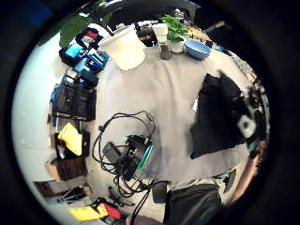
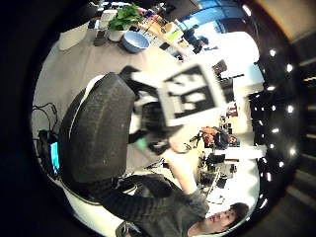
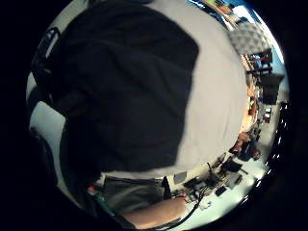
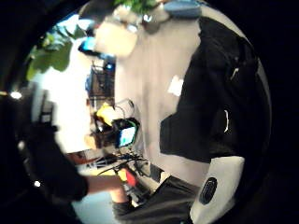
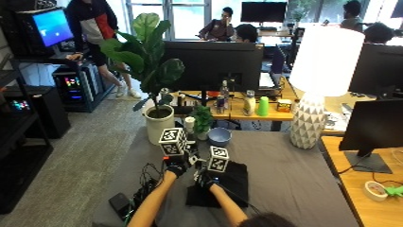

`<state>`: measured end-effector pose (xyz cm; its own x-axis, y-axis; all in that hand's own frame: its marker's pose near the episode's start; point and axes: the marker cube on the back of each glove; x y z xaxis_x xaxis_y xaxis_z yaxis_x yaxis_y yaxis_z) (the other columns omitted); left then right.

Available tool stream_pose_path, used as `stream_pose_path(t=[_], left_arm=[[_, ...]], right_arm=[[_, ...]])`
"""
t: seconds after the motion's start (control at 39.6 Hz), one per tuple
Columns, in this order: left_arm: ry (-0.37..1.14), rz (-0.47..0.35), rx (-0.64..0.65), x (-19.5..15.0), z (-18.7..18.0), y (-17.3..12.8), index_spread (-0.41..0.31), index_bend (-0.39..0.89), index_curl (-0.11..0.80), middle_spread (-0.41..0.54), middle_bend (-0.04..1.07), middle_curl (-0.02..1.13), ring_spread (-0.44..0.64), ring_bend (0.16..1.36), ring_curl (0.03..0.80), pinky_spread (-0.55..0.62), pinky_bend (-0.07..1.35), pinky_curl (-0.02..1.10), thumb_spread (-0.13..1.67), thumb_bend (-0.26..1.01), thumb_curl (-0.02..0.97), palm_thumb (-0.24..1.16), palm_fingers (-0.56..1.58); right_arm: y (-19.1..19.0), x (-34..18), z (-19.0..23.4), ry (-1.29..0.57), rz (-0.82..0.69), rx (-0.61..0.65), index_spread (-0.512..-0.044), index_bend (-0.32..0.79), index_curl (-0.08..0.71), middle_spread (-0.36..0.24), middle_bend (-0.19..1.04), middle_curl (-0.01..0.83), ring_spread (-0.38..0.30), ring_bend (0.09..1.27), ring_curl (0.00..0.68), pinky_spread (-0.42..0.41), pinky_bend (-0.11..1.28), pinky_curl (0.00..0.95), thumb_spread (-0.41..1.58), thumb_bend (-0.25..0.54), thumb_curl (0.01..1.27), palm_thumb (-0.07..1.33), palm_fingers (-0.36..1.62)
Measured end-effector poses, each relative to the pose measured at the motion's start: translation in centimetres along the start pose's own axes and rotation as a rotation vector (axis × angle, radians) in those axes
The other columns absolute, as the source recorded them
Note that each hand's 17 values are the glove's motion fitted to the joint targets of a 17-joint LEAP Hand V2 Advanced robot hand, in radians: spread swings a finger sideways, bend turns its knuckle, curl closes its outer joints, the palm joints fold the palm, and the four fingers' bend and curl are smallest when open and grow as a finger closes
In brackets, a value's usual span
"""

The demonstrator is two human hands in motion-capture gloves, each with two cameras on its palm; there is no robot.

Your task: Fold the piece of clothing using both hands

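A black piece of clothing (image 5: 228, 187) lies folded into a compact rectangle on the grey table (image 5: 296, 175), near the front edge. My right hand (image 5: 205, 179) hovers over its left near corner; the cloth (image 3: 125, 96) fills the right little finger side palm view, and nothing shows between the fingers. My left hand (image 5: 177, 166) is raised beside the garment's left edge, off the cloth, holding nothing. From the left palm the garment (image 1: 215, 117) lies flat on the table with the right hand (image 1: 248, 124) at its far edge. The clothing (image 4: 210, 93) also shows in the right thumb side palm view.
At the table's back stand a white plant pot (image 5: 159, 124), a small green plant (image 5: 203, 120), a blue bowl (image 5: 219, 136) and a white lamp (image 5: 308, 123). Black cables and a device (image 5: 135, 194) lie at the left edge. A monitor (image 5: 378, 127) stands at the right.
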<state>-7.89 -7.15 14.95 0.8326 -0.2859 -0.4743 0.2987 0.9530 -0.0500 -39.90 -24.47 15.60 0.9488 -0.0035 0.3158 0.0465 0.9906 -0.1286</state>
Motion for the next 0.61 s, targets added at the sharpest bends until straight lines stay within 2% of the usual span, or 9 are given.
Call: stream_pose_path(t=[0.1, 0.2, 0.28, 0.35, 0.38, 0.4, 0.43, 0.51, 0.61], left_arm=[[0.001, 0.0, -0.005, -0.5, -0.3, 0.7, -0.061, 0.19, 0.396, 0.137, 0.14, 0.24, 0.19, 0.57, 0.321, 0.29, 0.32, 0.35, 1.28, -0.01, 0.202, 0.13, 0.29], [0.02, 0.004, -0.001, -1.0, -0.3, 0.8, -0.061, 0.18, 0.397, 0.136, 0.14, 0.24, 0.19, 0.57, 0.32, 0.28, 0.32, 0.35, 1.29, -0.01, 0.201, 0.13, 0.29], [0.034, -0.002, 0.001, -1.0, -0.7, 1.2, -0.061, 0.18, 0.397, 0.135, 0.14, 0.24, 0.19, 0.56, 0.319, 0.28, 0.32, 0.35, 1.3, -0.01, 0.201, 0.13, 0.29], [0.042, -0.007, -0.002, -1.1, -0.8, 1.2, -0.061, 0.18, 0.398, 0.135, 0.14, 0.23, 0.19, 0.56, 0.318, 0.28, 0.32, 0.35, 1.3, -0.01, 0.201, 0.13, 0.29], [0.042, -0.008, -0.003, -1.2, -0.7, 1.1, -0.061, 0.18, 0.398, 0.135, 0.14, 0.23, 0.19, 0.56, 0.318, 0.28, 0.32, 0.35, 1.3, -0.01, 0.198, 0.13, 0.29], [0.041, -0.007, -0.004, -1.2, -0.7, 1.1, -0.061, 0.18, 0.398, 0.135, 0.14, 0.23, 0.19, 0.56, 0.318, 0.28, 0.32, 0.35, 1.3, -0.01, 0.2, 0.13, 0.3], [0.039, -0.004, -0.003, -1.1, -0.8, 1.1, -0.061, 0.18, 0.397, 0.135, 0.15, 0.23, 0.19, 0.56, 0.318, 0.28, 0.32, 0.35, 1.3, -0.01, 0.198, 0.13, 0.3], [0.031, 0.001, 0.005, -0.9, -1.2, 1.3, -0.061, 0.18, 0.397, 0.134, 0.15, 0.23, 0.19, 0.56, 0.316, 0.28, 0.32, 0.35, 1.3, -0.01, 0.196, 0.13, 0.3], [0.021, 0.002, 0.004, -0.8, -1.0, 1.0, -0.061, 0.18, 0.399, 0.135, 0.15, 0.23, 0.18, 0.56, 0.314, 0.27, 0.32, 0.35, 1.3, -0.01, 0.195, 0.12, 0.3]], right_arm=[[4.4, -5.3, 1.7, -0.003, -0.016, -0.134, -0.189, 0.06, 0.26, -0.135, 0.47, 0.539, -0.219, 0.78, 0.506, -0.251, 0.86, 0.516, 0.65, 0.011, 0.53, 1.03, 1.2], [5.4, -6.5, 2.2, -0.056, -0.063, -0.131, -0.192, 0.02, 0.227, -0.127, 0.44, 0.532, -0.217, 0.8, 0.51, -0.259, 0.89, 0.518, 0.63, 0.004, 0.56, 1.07, 1.13], [5.4, -6.4, 1.1, -0.168, -0.098, -0.118, -0.198, 0.01, 0.204, -0.121, 0.41, 0.522, -0.215, 0.8, 0.505, -0.269, 0.9, 0.517, 0.62, -0.006, 0.58, 1.08, 1.08], [5.2, -5.7, -1.0, -0.338, -0.153, -0.101, -0.201, 0.01, 0.183, -0.108, 0.39, 0.514, -0.211, 0.78, 0.498, -0.279, 0.89, 0.508, 0.63, -0.033, 0.58, 1.04, 1.05], [4.9, -5.3, -1.8, -0.386, -0.173, -0.091, -0.202, 0.0, 0.174, -0.099, 0.37, 0.506, -0.205, 0.79, 0.498, -0.277, 0.9, 0.507, 0.7, -0.044, 0.57, 1.0, 1.05], [4.4, -4.6, -2.4, -0.419, -0.184, -0.074, -0.203, 0.01, 0.171, -0.107, 0.39, 0.514, -0.21, 0.78, 0.496, -0.283, 0.89, 0.503, 0.64, -0.012, 0.59, 1.05, 1.07], [3.5, -3.6, -3.0, -0.438, -0.183, -0.049, -0.198, 0.0, 0.162, -0.09, 0.35, 0.501, -0.197, 0.79, 0.493, -0.276, 0.91, 0.503, 0.77, -0.034, 0.57, 1.0, 1.06], [1.0, -0.1, -4.9, -0.44, -0.154, 0.038, -0.195, 0.0, 0.146, -0.079, 0.34, 0.497, -0.19, 0.78, 0.486, -0.272, 0.9, 0.493, 0.85, -0.025, 0.56, 0.97, 1.07], [0.8, 4.6, -9.5, -0.308, -0.098, 0.161, -0.185, 0.05, 0.148, -0.063, 0.34, 0.493, -0.176, 0.75, 0.474, -0.254, 0.84, 0.472, 0.95, -0.016, 0.55, 0.95, 1.07]])
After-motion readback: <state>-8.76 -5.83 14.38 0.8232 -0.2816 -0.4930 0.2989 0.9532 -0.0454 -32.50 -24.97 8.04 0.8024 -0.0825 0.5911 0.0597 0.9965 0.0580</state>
